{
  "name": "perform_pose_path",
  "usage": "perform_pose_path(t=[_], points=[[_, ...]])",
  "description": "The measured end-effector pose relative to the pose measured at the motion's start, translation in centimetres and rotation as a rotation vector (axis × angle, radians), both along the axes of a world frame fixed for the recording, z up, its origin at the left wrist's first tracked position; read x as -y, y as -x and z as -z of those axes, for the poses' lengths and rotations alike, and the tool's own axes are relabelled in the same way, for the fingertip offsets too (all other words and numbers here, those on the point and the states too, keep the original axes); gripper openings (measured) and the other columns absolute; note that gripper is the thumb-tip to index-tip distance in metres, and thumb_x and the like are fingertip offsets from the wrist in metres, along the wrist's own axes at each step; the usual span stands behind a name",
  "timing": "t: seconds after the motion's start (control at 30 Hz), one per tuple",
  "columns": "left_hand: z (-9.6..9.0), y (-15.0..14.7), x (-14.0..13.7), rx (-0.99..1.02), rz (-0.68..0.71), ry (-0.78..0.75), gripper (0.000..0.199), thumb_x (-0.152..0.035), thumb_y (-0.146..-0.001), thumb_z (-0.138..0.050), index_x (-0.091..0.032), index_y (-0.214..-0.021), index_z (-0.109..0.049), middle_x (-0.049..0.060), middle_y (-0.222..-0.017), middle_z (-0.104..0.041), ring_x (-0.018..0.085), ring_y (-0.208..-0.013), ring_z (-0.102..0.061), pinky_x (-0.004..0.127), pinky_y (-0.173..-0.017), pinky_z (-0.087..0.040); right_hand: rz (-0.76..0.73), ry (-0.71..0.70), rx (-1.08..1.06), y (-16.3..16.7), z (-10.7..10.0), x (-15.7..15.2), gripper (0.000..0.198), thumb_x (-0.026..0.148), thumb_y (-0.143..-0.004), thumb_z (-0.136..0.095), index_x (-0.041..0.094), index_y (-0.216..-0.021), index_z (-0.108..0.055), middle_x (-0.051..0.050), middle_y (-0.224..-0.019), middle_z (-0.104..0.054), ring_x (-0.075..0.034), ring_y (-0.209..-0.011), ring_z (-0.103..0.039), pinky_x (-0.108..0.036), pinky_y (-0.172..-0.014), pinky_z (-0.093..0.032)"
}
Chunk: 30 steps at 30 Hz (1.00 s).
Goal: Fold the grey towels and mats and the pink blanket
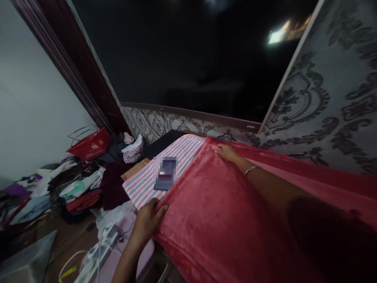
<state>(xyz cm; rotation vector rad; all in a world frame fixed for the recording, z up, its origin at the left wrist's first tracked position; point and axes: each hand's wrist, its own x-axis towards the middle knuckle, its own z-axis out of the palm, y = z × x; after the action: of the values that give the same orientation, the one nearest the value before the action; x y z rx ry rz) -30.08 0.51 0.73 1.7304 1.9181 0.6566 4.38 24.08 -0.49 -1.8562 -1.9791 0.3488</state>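
A red plush blanket lies spread in front of me, its near-left edge running across a striped pink, grey and white cloth. My left hand is closed on the blanket's near corner, with the thumb on top and the other fingers partly hidden at the edge. At the far corner, my right hand pinches the blanket's edge; a silver bangle circles that wrist. Between the hands, just left of the blanket's edge, a dark phone-like slab rests on the striped cloth, mostly blurred by pixelation.
A large dark television stands behind, against patterned wallpaper. To the left are a red basket and heaps of clothes. A white power strip with cables lies on a pink stool-like surface at lower left.
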Motion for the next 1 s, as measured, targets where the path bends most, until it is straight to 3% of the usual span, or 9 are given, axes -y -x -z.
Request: perform_pose_path(t=[0.13, 0.27, 0.37, 0.57, 0.67, 0.73, 0.83, 0.9, 1.0], points=[[-0.1, 0.0, -0.1, -0.021, -0.009, -0.022, 0.039, -0.061, -0.075, -0.047, -0.023, -0.075, -0.060, 0.002, -0.069, -0.067, 0.022, -0.067, -0.062, 0.030, -0.062, -0.043, -0.071, -0.025, 0.024, -2.7, -0.8, 1.6, 0.045, 0.028, -0.092, -0.057, 0.017, -0.136, -0.061, -0.011, -0.136, -0.064, -0.023, -0.121, -0.062, -0.027, -0.097, -0.047], [-0.3, 0.0, -0.4, -0.058, -0.004, -0.054, 0.041, -0.063, -0.073, -0.047, -0.024, -0.071, -0.058, 0.002, -0.065, -0.065, 0.022, -0.063, -0.062, 0.030, -0.060, -0.042, -0.056, -0.021, 0.069, -8.0, -0.9, 5.5, 0.041, 0.030, -0.095, -0.053, 0.017, -0.133, -0.063, -0.013, -0.138, -0.062, -0.025, -0.127, -0.059, -0.033, -0.106, -0.045], [-0.4, 0.2, -0.7, -0.081, 0.003, -0.076, 0.043, -0.066, -0.072, -0.046, -0.025, -0.066, -0.056, 0.002, -0.061, -0.064, 0.023, -0.061, -0.062, 0.031, -0.059, -0.042, 0.013, 0.001, 0.094, -13.1, -0.9, 9.6, 0.040, 0.028, -0.095, -0.051, 0.017, -0.130, -0.065, -0.013, -0.138, -0.063, -0.026, -0.128, -0.058, -0.037, -0.109, -0.043], [-0.9, -0.1, -1.4, -0.118, -0.013, -0.005, 0.046, -0.067, -0.070, -0.050, -0.023, -0.075, -0.063, 0.005, -0.068, -0.069, 0.026, -0.070, -0.066, 0.031, -0.063, -0.046, 0.239, 0.077, 0.148, -25.2, -0.8, 19.6, 0.041, 0.033, -0.095, -0.052, 0.015, -0.128, -0.065, -0.016, -0.133, -0.065, -0.034, -0.124, -0.059, -0.047, -0.107, -0.045], [-1.4, -0.6, -1.4, -0.203, -0.037, 0.009, 0.044, -0.062, -0.074, -0.052, -0.021, -0.081, -0.064, 0.007, -0.073, -0.070, 0.027, -0.075, -0.067, 0.033, -0.068, -0.048, 0.317, -0.020, 0.170, -28.7, -0.6, 24.5, 0.036, 0.040, -0.093, -0.057, 0.021, -0.121, -0.069, -0.016, -0.125, -0.068, -0.038, -0.123, -0.058, -0.054, -0.110, -0.041], [-1.9, -1.1, -0.8, -0.312, -0.090, -0.064, 0.044, -0.057, -0.079, -0.054, -0.017, -0.092, -0.066, 0.010, -0.083, -0.071, 0.030, -0.083, -0.067, 0.036, -0.073, -0.050, 0.272, -0.179, 0.153, -28.2, -0.6, 27.8, 0.038, 0.050, -0.094, -0.054, 0.024, -0.116, -0.071, -0.015, -0.119, -0.070, -0.038, -0.122, -0.059, -0.056, -0.108, -0.041], [-2.6, -2.9, 1.1, -0.460, -0.105, -0.340, 0.040, -0.045, -0.086, -0.054, -0.013, -0.107, -0.065, 0.017, -0.103, -0.068, 0.033, -0.101, -0.063, 0.044, -0.087, -0.050, 0.050, -0.316, 0.060, -23.3, -0.7, 33.6, 0.040, 0.054, -0.097, -0.046, 0.029, -0.117, -0.070, -0.010, -0.117, -0.071, -0.034, -0.113, -0.064, -0.052, -0.099, -0.051], [-2.7, -5.1, 2.8, -0.434, 0.108, -0.476, 0.032, -0.038, -0.090, -0.052, -0.014, -0.107, -0.065, 0.017, -0.108, -0.067, 0.031, -0.107, -0.060, 0.045, -0.095, -0.047, -0.112, -0.300, 0.007, -19.2, -0.9, 38.1, 0.035, 0.050, -0.099, -0.045, 0.033, -0.117, -0.070, -0.006, -0.116, -0.072, -0.032, -0.109, -0.067, -0.050, -0.095, -0.055], [-2.2, -9.4, 5.8, -0.256, 0.616, -0.475, 0.028, -0.039, -0.094, -0.053, -0.017, -0.106, -0.065, 0.012, -0.110, -0.067, 0.026, -0.109, -0.059, 0.042, -0.098, -0.047, -0.228, -0.247, 0.002, -15.4, -0.5, 44.6, 0.030, 0.044, -0.100, -0.048, 0.035, -0.117, -0.070, -0.005, -0.114, -0.072, -0.029, -0.103, -0.068, -0.047, -0.089, -0.059]])
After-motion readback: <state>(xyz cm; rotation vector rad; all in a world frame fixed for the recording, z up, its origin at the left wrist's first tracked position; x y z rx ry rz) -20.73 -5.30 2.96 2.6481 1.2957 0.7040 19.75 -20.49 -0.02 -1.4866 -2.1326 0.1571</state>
